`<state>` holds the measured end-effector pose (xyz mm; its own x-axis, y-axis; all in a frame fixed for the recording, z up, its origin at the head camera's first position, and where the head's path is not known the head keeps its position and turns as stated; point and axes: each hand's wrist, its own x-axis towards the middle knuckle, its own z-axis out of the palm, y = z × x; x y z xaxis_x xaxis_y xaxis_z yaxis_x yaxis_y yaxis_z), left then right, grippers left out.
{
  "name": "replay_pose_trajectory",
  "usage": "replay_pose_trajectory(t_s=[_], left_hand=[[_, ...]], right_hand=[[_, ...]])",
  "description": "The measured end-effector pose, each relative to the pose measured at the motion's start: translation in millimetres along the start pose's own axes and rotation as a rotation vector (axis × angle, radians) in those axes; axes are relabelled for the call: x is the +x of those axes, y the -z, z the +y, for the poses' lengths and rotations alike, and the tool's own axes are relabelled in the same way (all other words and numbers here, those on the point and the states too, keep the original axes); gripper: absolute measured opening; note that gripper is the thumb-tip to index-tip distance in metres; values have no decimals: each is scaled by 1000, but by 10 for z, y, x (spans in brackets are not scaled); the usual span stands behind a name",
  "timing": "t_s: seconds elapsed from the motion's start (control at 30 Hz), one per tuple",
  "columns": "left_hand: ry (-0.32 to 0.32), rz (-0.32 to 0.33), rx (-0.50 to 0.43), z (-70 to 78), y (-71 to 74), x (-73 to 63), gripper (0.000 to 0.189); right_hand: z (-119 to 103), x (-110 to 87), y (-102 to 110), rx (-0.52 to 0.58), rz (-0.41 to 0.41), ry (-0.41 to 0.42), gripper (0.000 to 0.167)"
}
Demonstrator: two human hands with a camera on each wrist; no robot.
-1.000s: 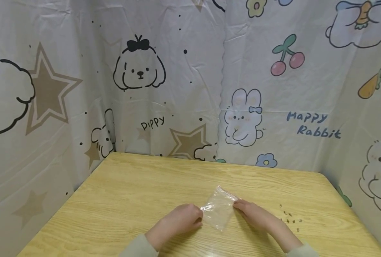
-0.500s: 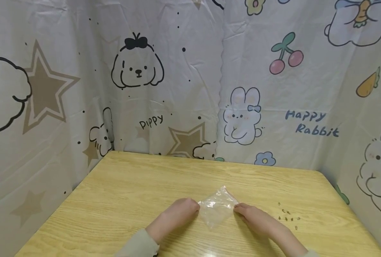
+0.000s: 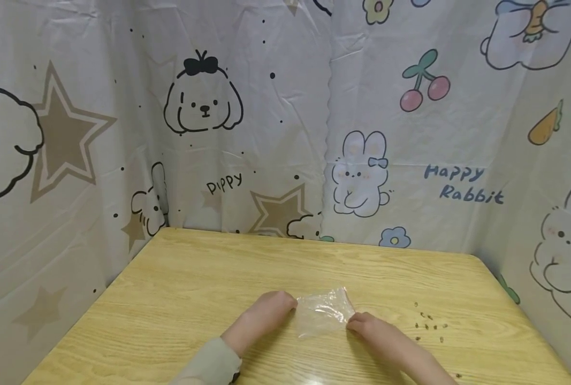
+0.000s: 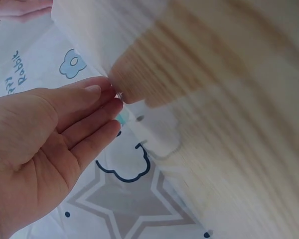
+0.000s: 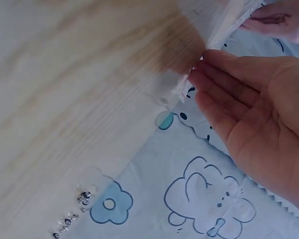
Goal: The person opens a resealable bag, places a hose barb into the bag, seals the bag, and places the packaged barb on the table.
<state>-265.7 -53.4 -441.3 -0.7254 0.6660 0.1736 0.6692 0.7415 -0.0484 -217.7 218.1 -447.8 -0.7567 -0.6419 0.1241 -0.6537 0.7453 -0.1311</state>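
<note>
A small clear plastic zip bag [image 3: 325, 314] lies spread between my two hands over the table's middle, its reddish zip edge on the right. My left hand [image 3: 271, 312] pinches its upper left corner. My right hand [image 3: 373, 330] pinches the zip side at its lower end. In the left wrist view the thumb and forefinger of the left hand [image 4: 55, 129] meet at the tips on the film. The right wrist view shows the right hand [image 5: 254, 109] with thumb and forefinger tips together on the bag's edge. I see nothing inside the bag.
Several tiny shiny metallic bits [image 3: 427, 326] lie scattered on the wooden table [image 3: 208, 267] right of the right hand; they look dark and silvery in the right wrist view. A printed curtain [image 3: 266, 128] with cartoon animals hangs behind and along both sides of the table.
The bag has turned clockwise between the hands, its zip edge swinging to the right side. My left hand has moved slightly up and away, and the right hand a little down.
</note>
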Motion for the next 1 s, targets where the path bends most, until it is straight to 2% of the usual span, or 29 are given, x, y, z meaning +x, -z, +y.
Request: replay_pose_trajectory(t_s=[0.2, 0.57, 0.83, 1.0], left_hand=[[-13, 16, 14, -26, -27, 40, 16], [19, 2, 10, -38, -37, 94, 17], [22, 18, 39, -41, -59, 119, 19], [35, 1, 38, -31, -47, 121, 20]], right_hand=[[-80, -29, 2, -4, -9, 11, 23], [-192, -63, 26, -14, 11, 57, 25], [-237, -30, 18, -42, 25, 66, 17], [-252, -31, 15, -46, 20, 64, 17]])
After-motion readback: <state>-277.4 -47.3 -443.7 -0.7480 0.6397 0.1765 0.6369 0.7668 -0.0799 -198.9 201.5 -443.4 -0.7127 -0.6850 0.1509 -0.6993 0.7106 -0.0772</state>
